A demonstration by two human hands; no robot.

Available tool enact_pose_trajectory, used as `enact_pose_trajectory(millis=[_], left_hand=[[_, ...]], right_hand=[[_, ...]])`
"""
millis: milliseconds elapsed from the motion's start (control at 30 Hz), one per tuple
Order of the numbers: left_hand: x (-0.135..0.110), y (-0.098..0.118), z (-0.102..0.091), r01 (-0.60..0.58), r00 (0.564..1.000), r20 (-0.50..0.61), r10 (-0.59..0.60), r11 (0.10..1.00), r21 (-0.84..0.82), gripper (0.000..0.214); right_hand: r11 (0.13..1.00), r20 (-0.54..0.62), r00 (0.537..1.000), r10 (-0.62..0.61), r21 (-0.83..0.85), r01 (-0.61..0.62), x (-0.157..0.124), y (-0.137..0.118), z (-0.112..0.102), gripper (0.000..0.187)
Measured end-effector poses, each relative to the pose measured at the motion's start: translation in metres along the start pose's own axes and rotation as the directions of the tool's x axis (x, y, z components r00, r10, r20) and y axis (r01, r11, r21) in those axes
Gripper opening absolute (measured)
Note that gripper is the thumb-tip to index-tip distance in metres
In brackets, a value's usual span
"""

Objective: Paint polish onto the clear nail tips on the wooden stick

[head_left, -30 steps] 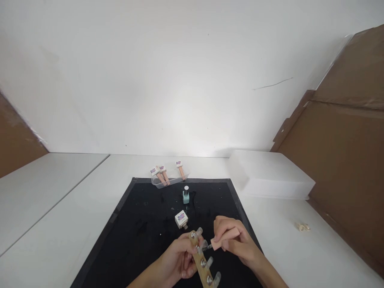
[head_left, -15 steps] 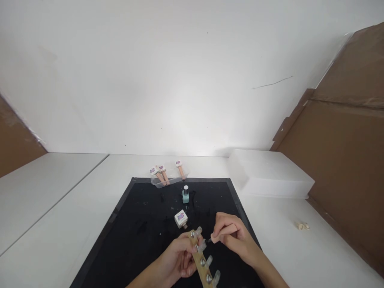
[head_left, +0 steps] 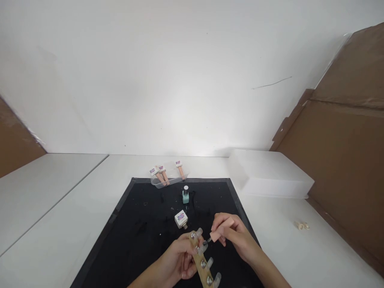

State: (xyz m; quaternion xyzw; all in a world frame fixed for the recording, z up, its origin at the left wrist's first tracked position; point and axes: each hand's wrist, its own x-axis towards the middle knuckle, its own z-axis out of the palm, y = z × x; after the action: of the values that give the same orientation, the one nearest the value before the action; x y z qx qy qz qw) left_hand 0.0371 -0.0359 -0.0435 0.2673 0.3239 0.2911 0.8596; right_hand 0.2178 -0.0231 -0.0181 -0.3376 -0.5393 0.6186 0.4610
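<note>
My left hand [head_left: 179, 259] is closed round a wooden strip [head_left: 203, 265] that carries several clear nail tips on metal studs. My right hand [head_left: 231, 235] pinches a peach-coloured brush cap [head_left: 218, 230], and its small brush touches a nail tip [head_left: 203, 245] near the strip's far end. Both hands hover over a black mat [head_left: 141, 224]. A mint-green polish bottle [head_left: 186, 195] stands open on the mat. A white-capped bottle [head_left: 181, 219] lies just beyond my hands.
A clear tray [head_left: 168, 180] with three peach-capped bottles sits at the mat's far edge. A white plastic box [head_left: 270, 174] lies to the right on the white table [head_left: 54, 224]. Small pale bits [head_left: 302, 226] lie further right. Brown cardboard [head_left: 348, 160] leans at the right side.
My right hand has shifted slightly left and up, bringing the brush onto a nail tip nearer the strip's far end. The left hand holds the strip almost still.
</note>
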Motion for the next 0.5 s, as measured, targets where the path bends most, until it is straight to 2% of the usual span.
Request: enact_pose_trajectory(millis=[233, 400, 500], left_hand=[[-0.0009, 0.0000, 0.0024, -0.010, 1.000, 0.010, 0.011, 1.000, -0.013, 0.014], [-0.0015, -0.0010, -0.0006, -0.025, 0.999, 0.028, 0.026, 1.000, -0.017, 0.013], [-0.0009, -0.0018, -0.0018, -0.027, 0.999, 0.029, 0.027, 1.000, -0.011, 0.013]], right_hand=[[0.994, -0.109, 0.990, 0.087, -0.049, -0.093, 0.0020, 0.0012, 0.0002, 0.011], [0.993, -0.195, 0.980, 0.039, 0.113, -0.017, 0.0021, 0.0023, 0.0045, 0.014], [0.988, -0.171, 0.985, 0.039, 0.154, -0.013, 0.0004, 0.0051, 0.0043, 0.021]])
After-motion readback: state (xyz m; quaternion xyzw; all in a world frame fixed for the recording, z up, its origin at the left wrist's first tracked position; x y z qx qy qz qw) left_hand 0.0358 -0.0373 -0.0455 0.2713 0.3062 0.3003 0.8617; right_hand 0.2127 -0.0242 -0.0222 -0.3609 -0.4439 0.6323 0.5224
